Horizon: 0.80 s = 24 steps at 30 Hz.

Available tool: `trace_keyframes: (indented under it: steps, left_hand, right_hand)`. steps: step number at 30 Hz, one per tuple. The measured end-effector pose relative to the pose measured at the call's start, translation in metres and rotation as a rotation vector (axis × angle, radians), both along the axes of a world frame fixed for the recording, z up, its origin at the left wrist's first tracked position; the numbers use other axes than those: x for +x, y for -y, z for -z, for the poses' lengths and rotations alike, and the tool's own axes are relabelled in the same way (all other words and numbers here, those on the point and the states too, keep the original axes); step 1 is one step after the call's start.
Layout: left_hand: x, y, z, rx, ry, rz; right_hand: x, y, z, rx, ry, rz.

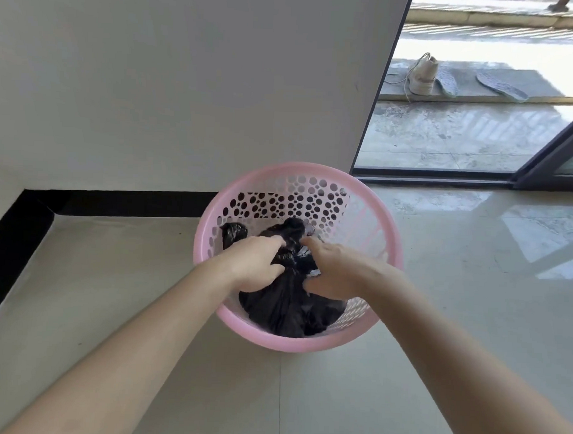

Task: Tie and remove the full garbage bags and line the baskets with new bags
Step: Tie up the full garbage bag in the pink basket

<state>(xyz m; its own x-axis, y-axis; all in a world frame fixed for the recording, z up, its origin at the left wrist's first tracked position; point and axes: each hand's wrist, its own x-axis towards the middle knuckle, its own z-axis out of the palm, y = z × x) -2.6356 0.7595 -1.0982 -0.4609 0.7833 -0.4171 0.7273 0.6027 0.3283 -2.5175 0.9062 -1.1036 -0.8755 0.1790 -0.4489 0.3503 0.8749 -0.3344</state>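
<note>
— What's in the basket (387, 227)?

— One black bag (285, 301), sunk inside it, body filling the bottom toward 6 o'clock. Its gathered neck stands up at the middle, and a loose end of plastic pokes out at about 10 o'clock. The far wall at 12 o'clock is bare pink plastic with round holes.

— And the hands?

— Both are down in the basket. The left hand (256, 264) has its fingers clenched on the bunched neck from the 9 o'clock side; the right hand (333, 273) grips the same plastic from 3 o'clock, fingers curled into it.

— Where does the basket stand?

— On a glossy pale tiled floor (470, 320), just beside a white wall (186, 83) with a black skirting along its foot. At 1 o'clock a sliding glass door (553, 151) gives on a wet concrete strip.

— Anything out there?

— One white shoe (421, 75) standing on end, and two insoles (499, 86) lying beside it.

— Count?

— One basket, one bag, two hands.
</note>
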Motion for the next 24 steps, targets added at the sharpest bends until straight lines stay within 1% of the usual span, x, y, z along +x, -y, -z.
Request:
trace_keyframes:
  steps: [2, 3, 5, 8, 12, 15, 18, 21, 24]
  left_hand:
    - [-0.001, -0.005, 0.005, -0.075, 0.001, 0.033]
    - [-0.001, -0.008, 0.005, -0.071, -0.017, 0.030]
    - [-0.003, -0.011, -0.002, 0.005, 0.001, -0.036]
    - [-0.001, -0.011, -0.027, 0.137, 0.068, -0.184]
    - [0.006, -0.007, -0.095, 0.305, 0.027, -0.238]
    - [0.010, -0.005, -0.173, 0.345, 0.026, -0.228]
    - [0.013, -0.007, -0.276, 0.351, 0.018, -0.215]
    - [0.014, -0.011, -0.402, 0.363, -0.007, -0.167]
    - [0.013, -0.019, -0.544, 0.396, -0.046, -0.123]
  right_hand:
    - [-0.002, 0.002, 0.005, 0.048, 0.051, -0.060]
    - [-0.004, 0.002, 0.005, 0.061, 0.046, -0.078]
    - [-0.006, 0.001, 0.000, 0.087, -0.007, -0.075]
    - [-0.003, -0.005, -0.025, 0.117, -0.111, 0.002]
    - [0.005, -0.008, -0.095, 0.148, -0.242, 0.048]
    - [0.010, -0.009, -0.173, 0.160, -0.263, 0.044]
    - [0.014, -0.011, -0.276, 0.171, -0.260, 0.031]
    - [0.020, -0.017, -0.404, 0.194, -0.281, 0.023]
    - [0.026, -0.030, -0.546, 0.216, -0.338, 0.013]
